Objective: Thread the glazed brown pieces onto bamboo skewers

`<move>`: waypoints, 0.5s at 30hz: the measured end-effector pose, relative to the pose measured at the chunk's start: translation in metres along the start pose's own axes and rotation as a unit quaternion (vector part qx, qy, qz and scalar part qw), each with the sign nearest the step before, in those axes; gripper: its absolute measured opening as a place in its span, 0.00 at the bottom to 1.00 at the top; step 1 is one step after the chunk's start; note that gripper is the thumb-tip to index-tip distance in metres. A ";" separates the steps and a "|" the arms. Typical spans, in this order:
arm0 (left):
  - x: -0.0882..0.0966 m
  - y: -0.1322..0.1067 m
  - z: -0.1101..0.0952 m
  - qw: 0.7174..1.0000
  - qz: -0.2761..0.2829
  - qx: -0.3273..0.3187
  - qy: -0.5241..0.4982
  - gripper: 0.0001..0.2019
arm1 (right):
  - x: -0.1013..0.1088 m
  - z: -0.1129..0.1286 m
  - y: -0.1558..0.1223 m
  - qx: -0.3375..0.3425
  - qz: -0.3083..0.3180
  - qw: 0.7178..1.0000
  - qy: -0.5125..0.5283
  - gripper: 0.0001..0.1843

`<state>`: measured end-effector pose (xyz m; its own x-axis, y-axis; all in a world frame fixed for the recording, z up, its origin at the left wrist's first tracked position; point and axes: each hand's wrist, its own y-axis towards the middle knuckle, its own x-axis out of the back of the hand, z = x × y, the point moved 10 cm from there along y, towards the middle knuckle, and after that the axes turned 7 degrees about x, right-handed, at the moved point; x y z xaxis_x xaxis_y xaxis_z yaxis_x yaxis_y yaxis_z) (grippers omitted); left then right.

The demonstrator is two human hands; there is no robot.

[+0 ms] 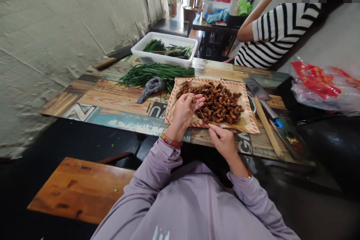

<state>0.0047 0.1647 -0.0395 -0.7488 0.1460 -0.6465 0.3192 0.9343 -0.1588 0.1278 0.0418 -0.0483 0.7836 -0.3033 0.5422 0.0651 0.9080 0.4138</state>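
Over the near-left part of a paper-lined tray (254,127), my left hand (184,110) is turned palm up. Its thumb and fingers close on a small, glossy brown piece of food (194,99). My right hand (223,140), just off the tray's near edge, pinches a thin skewer (201,112). The skewer's bare tip points up toward my left fingers, and brown food sits on it close to my right fingertips. A heap of curled, sauced brown pieces (222,101) covers much of the tray. Some skewered pieces (184,88) lie at its left side.
Green chives (157,72) and a grey cloth (153,88) lie left of the tray. Behind stands a white tub (165,61) with more greens. On the right are a cleaver (255,88), bare skewers (267,127) and a phone (289,138). A person in a striped shirt (281,30) sits beyond.
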 end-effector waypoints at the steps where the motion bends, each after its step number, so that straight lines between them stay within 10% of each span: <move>1: 0.000 0.000 0.000 1.000 -0.001 0.001 0.001 0.08 | 0.000 0.000 0.000 0.001 0.000 1.000 0.000 0.17; 15: -0.003 0.000 0.000 1.000 0.006 -0.002 0.006 0.09 | -0.001 0.002 0.002 0.005 0.004 1.000 0.002 0.17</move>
<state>0.0070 0.1637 -0.0377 -0.7524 0.1614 -0.6387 0.3256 0.9339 -0.1476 0.1253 0.0438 -0.0463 0.7862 -0.2955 0.5427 0.0529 0.9072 0.4174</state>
